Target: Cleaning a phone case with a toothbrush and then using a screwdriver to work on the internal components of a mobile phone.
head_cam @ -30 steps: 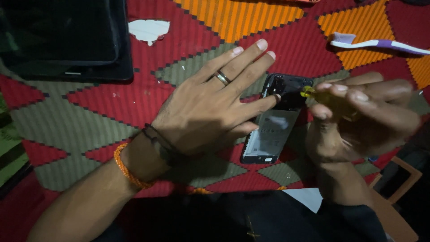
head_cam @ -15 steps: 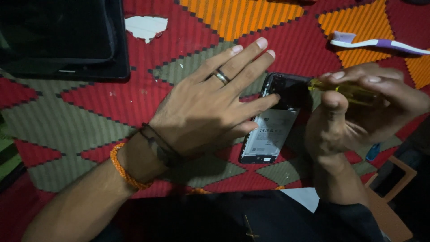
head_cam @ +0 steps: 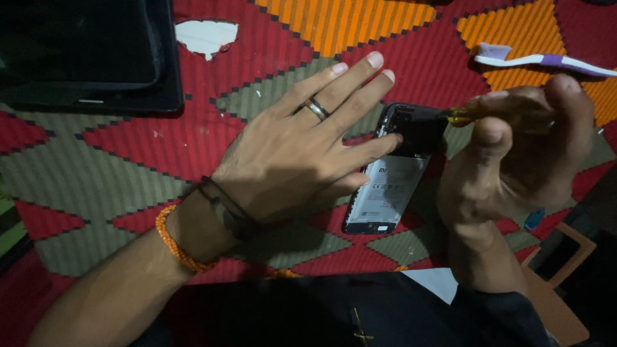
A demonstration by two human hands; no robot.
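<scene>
An opened phone (head_cam: 389, 186) with its back cover off lies on a patterned red, green and orange cloth (head_cam: 128, 173). My left hand (head_cam: 302, 151), with a ring and wrist bands, lies flat on the cloth and presses its fingers against the phone's left edge. A small yellow-handled screwdriver (head_cam: 472, 114) is gripped in my right hand (head_cam: 514, 154), its tip resting on the black upper part of the phone.
A black tablet-like device (head_cam: 83, 58) lies at the top left, with a white paper scrap (head_cam: 207, 35) beside it. A white and purple toothbrush (head_cam: 546, 61) lies at the top right. White paper (head_cam: 437, 283) and a wooden edge (head_cam: 565, 257) sit lower right.
My right hand has risen slightly and turned with the screwdriver, whose tip stays at the phone's top. My left hand stays pressed on the phone.
</scene>
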